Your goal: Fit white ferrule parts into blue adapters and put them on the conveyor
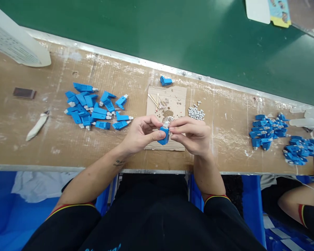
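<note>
Over a piece of cardboard, my left hand grips a blue plastic part with a whitish tip between thumb and fingers. From the other side, my right hand is closed in a pinch at that tip; whatever its fingertips hold is too small to make out. On the cardboard lie several cotton swabs beside brown stains. A small heap of grey pieces sits to the right of the cardboard. One more blue part rests at the cardboard's far edge.
Many blue parts lie scattered on the left of the table, with a white-wrapped pointed tool and a dark block further left. More blue parts are piled at right. A person's arm shows at lower right. Behind runs a green surface.
</note>
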A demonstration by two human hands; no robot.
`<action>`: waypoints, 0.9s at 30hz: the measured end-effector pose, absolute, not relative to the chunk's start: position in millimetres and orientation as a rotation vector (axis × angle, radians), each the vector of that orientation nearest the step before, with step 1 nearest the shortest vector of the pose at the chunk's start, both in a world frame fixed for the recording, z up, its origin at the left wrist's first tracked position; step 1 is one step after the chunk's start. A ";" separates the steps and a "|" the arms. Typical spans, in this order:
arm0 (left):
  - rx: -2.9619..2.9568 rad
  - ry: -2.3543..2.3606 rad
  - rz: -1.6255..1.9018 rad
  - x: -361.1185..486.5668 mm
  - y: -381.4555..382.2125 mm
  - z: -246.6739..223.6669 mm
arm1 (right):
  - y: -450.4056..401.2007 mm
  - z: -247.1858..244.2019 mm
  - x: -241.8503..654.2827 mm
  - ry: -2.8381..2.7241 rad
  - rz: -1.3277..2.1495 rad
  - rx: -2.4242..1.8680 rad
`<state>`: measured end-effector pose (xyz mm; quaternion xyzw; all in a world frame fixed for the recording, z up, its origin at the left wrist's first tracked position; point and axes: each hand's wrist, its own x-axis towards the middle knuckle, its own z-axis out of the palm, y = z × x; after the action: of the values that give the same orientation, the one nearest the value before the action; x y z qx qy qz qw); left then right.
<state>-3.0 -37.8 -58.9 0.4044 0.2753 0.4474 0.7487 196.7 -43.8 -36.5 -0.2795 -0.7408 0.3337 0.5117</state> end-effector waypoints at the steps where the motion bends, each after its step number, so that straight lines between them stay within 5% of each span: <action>1: 0.894 0.592 0.971 -3.2 -37.9 -58.7 | -43.9 -35.2 196.5 -1.761 0.849 -0.674; 14: 0.993 0.608 0.932 -4.4 -40.9 -51.0 | -52.4 -18.9 194.2 -1.554 1.231 -0.977; 27: 1.000 0.474 0.727 -14.3 -25.3 -49.7 | -44.6 -23.4 193.5 -1.996 0.937 -0.607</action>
<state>-14.3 -25.3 -49.7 0.4644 0.2202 0.3377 0.7885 193.5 -44.6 -23.4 -0.2416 -0.7944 0.3728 0.4143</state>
